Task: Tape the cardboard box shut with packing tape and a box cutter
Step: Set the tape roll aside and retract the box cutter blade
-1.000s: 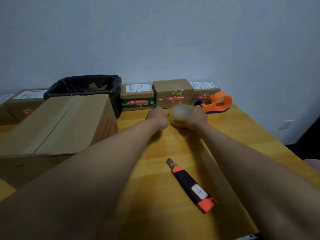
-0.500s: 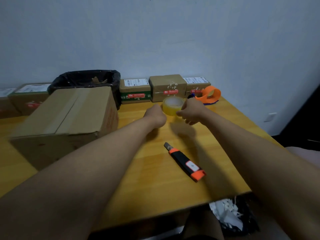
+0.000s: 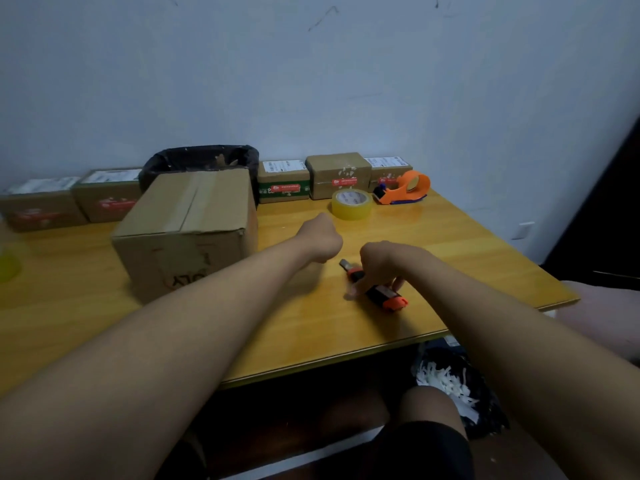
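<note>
The cardboard box (image 3: 188, 230) stands on the yellow wooden table (image 3: 450, 251), left of centre, with a strip of tape along its closed top seam. A roll of clear packing tape (image 3: 351, 203) lies flat on the table behind my hands, untouched. The black and orange box cutter (image 3: 379, 289) lies near the table's front edge. My right hand (image 3: 382, 268) is over it, fingers curled down around its middle and touching it. My left hand (image 3: 320, 242) hovers just left of the cutter in a loose fist, holding nothing.
An orange tape dispenser (image 3: 405, 188) sits at the back right. Several small taped parcels (image 3: 337, 180) line the wall, with a black-lined bin (image 3: 202, 161) behind the box. A yellowish object (image 3: 8, 265) shows at the far left edge. Shredded paper (image 3: 446, 381) lies under the table.
Both hands let go of the tape roll and pulled back toward me. The roll now rests on the table, and my right hand has come down onto the box cutter.
</note>
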